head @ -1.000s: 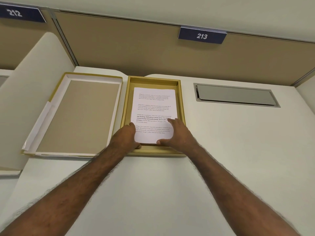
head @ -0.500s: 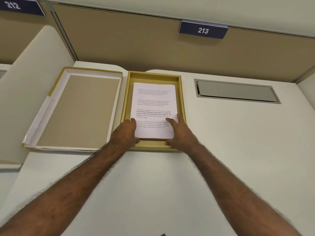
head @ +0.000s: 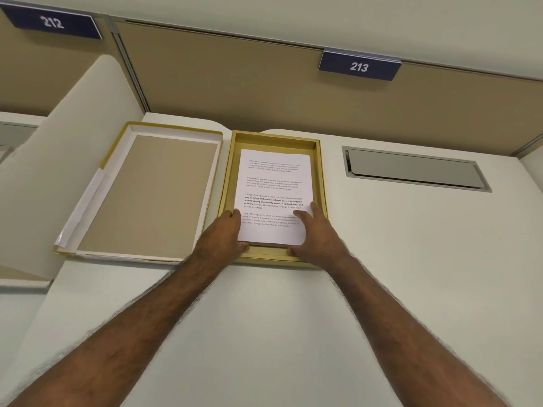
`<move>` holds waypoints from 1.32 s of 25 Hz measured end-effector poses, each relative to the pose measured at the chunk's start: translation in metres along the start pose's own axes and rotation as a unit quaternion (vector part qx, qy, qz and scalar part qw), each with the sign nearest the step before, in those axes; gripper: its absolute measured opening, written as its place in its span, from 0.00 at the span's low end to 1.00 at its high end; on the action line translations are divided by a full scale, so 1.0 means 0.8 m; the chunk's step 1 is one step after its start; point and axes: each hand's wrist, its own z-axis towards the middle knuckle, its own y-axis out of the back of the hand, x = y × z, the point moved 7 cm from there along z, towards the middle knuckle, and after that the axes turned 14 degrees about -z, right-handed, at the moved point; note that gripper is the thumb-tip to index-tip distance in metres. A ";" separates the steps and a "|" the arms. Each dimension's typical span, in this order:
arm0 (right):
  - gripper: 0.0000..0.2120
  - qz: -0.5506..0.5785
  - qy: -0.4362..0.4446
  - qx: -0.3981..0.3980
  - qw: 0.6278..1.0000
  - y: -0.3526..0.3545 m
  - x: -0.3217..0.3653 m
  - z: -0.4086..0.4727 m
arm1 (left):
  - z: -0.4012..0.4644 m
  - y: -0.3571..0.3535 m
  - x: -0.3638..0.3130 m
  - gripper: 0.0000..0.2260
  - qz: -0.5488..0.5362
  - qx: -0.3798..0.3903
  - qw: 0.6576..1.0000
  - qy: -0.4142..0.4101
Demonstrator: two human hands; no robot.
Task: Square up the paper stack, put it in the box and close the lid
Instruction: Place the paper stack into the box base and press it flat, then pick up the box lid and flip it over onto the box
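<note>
A white paper stack (head: 273, 189) with printed text lies inside the open gold box (head: 322, 177) at the back of the desk. Its near edge looks slightly raised off the box floor. My left hand (head: 223, 236) grips the stack's near left corner, fingers along the left edge and thumb at the near edge. My right hand (head: 318, 233) holds the near right corner, with fingers spread on the top sheet and the thumb by the box's front rim. The box lid (head: 152, 195) lies upside down to the left of the box, touching it.
A metal cable hatch (head: 411, 171) is set in the desk right of the box. A curved white divider (head: 58, 142) rises left of the lid. A tan partition with a 213 sign (head: 359, 66) closes off the back.
The stack's near end has sunk from above the front rim into the box. My hands have followed it down and slightly toward the near corners.
</note>
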 end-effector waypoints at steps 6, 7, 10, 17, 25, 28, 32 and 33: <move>0.54 0.157 -0.043 -0.024 0.986 0.003 -0.002 0.015 | -0.005 0.018 0.000 0.31 -0.129 -0.014 0.991 -0.017; 0.53 0.187 -0.056 -0.030 0.980 0.006 -0.005 0.021 | 0.003 0.020 -0.003 0.29 -0.171 -0.009 0.985 -0.016; 0.55 0.220 -0.075 -0.027 0.972 0.012 -0.004 0.041 | 0.035 0.028 -0.003 0.28 -0.267 -0.016 0.963 0.012; 0.53 0.219 -0.085 -0.032 0.971 0.013 -0.011 0.051 | 0.055 0.030 0.006 0.27 -0.283 -0.037 0.958 0.045; 0.24 0.130 0.113 -0.152 0.973 0.027 0.147 -0.012 | -0.058 0.086 0.126 0.16 -0.672 -0.288 0.671 0.126; 0.23 0.043 0.270 -0.108 0.956 -0.010 0.258 -0.039 | -0.122 0.087 0.201 0.14 -0.695 -0.399 0.572 0.176; 0.19 -0.084 0.342 -0.046 0.935 -0.069 0.329 -0.036 | -0.176 0.066 0.257 0.15 -0.646 -0.452 0.554 0.268; 0.16 -0.107 0.339 -0.038 0.934 -0.079 0.335 -0.032 | -0.179 0.061 0.261 0.14 -0.652 -0.431 0.559 0.278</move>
